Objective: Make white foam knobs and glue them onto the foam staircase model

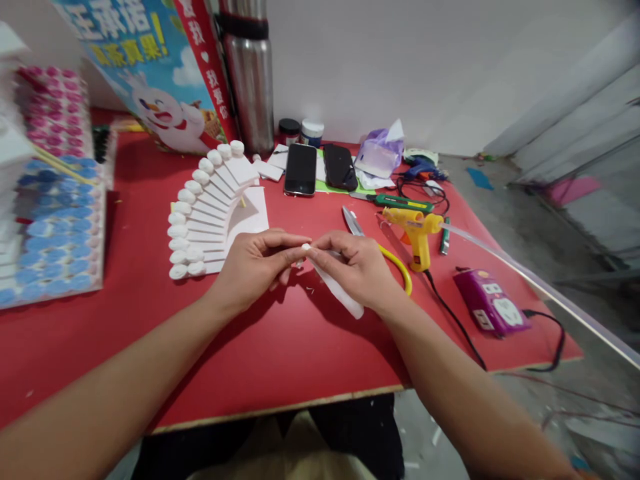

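Observation:
Over the red table, my left hand (263,261) and my right hand (353,261) meet fingertip to fingertip. Both are closed in a pinch on a white strip (346,293), thin like paper or foam. Its small bunched end shows between the thumbs, and its loose tail hangs below my right palm. Left of my left hand, several white rolled pieces (179,232) lie in a curved row along a fan of white strips (213,217). Beyond my right hand are scissors (354,223) with yellow handles, partly hidden by that hand.
A yellow glue gun (417,233) with a long clear stick stands right, near a purple power socket (490,303) and its cables. Two phones (301,170), a green cutter (404,203) and a steel flask (251,87) are behind. Blue rolled pieces (60,233) fill a tray at left.

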{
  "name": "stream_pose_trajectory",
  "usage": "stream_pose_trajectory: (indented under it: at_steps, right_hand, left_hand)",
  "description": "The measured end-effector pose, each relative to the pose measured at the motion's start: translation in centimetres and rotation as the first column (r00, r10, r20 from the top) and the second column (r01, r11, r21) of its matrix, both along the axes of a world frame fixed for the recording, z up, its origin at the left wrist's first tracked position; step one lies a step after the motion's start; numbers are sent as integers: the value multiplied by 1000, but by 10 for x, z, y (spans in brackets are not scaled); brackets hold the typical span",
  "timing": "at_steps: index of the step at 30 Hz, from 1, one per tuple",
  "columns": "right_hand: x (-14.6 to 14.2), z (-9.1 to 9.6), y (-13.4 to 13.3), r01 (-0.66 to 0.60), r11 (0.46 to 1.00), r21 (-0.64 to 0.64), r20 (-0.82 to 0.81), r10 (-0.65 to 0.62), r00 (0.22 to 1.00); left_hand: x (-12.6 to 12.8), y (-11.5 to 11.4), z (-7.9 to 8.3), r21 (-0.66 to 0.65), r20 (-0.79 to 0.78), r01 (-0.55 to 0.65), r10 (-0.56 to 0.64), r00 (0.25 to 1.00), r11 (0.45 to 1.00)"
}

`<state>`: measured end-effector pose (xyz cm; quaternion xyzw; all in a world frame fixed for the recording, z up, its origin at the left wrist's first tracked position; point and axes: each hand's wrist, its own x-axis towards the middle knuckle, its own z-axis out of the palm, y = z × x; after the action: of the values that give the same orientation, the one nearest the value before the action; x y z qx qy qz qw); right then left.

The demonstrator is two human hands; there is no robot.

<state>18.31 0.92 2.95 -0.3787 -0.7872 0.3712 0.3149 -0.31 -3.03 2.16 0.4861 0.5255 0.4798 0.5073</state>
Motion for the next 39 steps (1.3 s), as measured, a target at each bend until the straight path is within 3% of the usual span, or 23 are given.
stream_pose_trajectory:
  at_steps: [7,9,10,11,12,14,16,17,19,28,34,39]
  right_hand:
    - [-6,-4,-2,81,996,39,-17,-80,997]
    - [-6,-3,-2,89,993,-74,-58,-94,994]
    - [-4,-1,0,82,976,-204,-97,-104,990]
    - [-2,1,2,59,927,-370,-147,-121,982]
    - [0,3,5,12,841,-540,-203,-145,968]
    - [5,7,10,-161,601,-783,-326,-177,929]
    - [6,8,13,-372,379,-847,-451,-143,881]
    - [5,8,14,-454,297,-840,-503,-114,857]
    - [3,7,12,-540,213,-814,-566,-88,819]
    - [0,1,8,-504,348,-791,-578,-154,801]
    - [-2,3,4,-242,569,-786,-386,-146,911]
    - [-7,2,2,-14,795,-607,-242,-169,955]
  left_hand:
    - [4,-3,-2,172,-79,-45,59,995,984]
    - [4,-3,-3,156,-104,-37,53,993,987]
    - [3,-3,-3,133,-109,-24,39,993,991]
    - [2,-3,-3,109,-106,-9,20,994,994]
    - [1,-2,-4,92,-92,8,0,996,996]
    - [-1,-1,-4,90,-54,24,-19,998,996]
    - [-2,0,-4,113,-49,10,-4,999,994]
    - [-2,1,-4,128,-60,-5,12,998,992]
    - [-2,1,-3,142,-89,-19,32,995,990]
    - [0,1,-6,91,-39,0,4,999,996]
    - [3,0,-6,45,46,-19,17,999,999]
    - [3,1,-6,11,48,-58,57,997,998]
